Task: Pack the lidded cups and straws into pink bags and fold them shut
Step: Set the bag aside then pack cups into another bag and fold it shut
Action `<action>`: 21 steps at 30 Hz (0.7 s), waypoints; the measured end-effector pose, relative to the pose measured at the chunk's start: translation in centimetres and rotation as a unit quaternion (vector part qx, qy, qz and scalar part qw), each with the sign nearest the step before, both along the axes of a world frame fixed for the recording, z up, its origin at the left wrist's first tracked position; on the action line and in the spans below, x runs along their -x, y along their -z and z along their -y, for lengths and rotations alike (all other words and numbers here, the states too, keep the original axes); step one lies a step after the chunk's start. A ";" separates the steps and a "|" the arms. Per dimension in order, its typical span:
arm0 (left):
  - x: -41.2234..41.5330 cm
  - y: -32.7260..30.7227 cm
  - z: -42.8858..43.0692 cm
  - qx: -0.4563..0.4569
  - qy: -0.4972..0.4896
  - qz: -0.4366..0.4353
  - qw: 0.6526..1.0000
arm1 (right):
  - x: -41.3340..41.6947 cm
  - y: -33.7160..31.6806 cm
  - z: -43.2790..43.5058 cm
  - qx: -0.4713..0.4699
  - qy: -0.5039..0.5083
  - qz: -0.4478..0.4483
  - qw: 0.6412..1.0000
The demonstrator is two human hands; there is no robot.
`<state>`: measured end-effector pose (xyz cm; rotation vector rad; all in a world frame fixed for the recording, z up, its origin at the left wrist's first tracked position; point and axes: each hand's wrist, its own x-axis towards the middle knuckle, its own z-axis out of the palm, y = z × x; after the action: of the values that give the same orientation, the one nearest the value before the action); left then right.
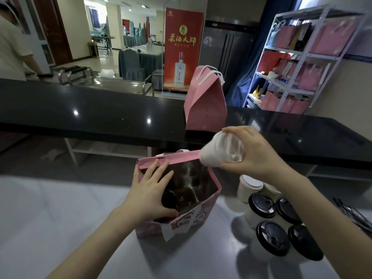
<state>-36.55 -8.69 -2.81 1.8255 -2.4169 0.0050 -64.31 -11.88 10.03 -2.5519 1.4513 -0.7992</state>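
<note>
Left hand (149, 193), fingers straight, in pink bag (194, 218); right hand (260, 155), fingers around white cup (213, 154)

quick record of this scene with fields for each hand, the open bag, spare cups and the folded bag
left hand: fingers spread across the mouth of the open pink bag, beside a black-lidded cup inside
right hand: grips a white cup, tilted, above that bag
open pink bag: upright on the table
spare cups: clustered right of the bag, mostly black lids
folded pink bag: stands on the dark counter behind

Dim foreground, counter (100, 109) glare, fisheye edges, blur.
</note>
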 end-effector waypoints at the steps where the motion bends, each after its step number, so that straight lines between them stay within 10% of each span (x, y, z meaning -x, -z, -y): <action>1: 0.0 -0.1 -0.1 0.000 -0.002 0.001 1.000 | -1.0 0.1 -0.4 -0.011 -0.023 -0.003 1.000; 21: -1.6 -1.2 -1.9 -0.009 0.035 0.052 0.998 | -6.3 9.9 -2.3 -0.136 -0.001 -0.267 0.954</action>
<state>-34.93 -6.81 -1.56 1.7900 -2.5573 0.0732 -57.98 -9.58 0.11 -2.6535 1.5455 0.1176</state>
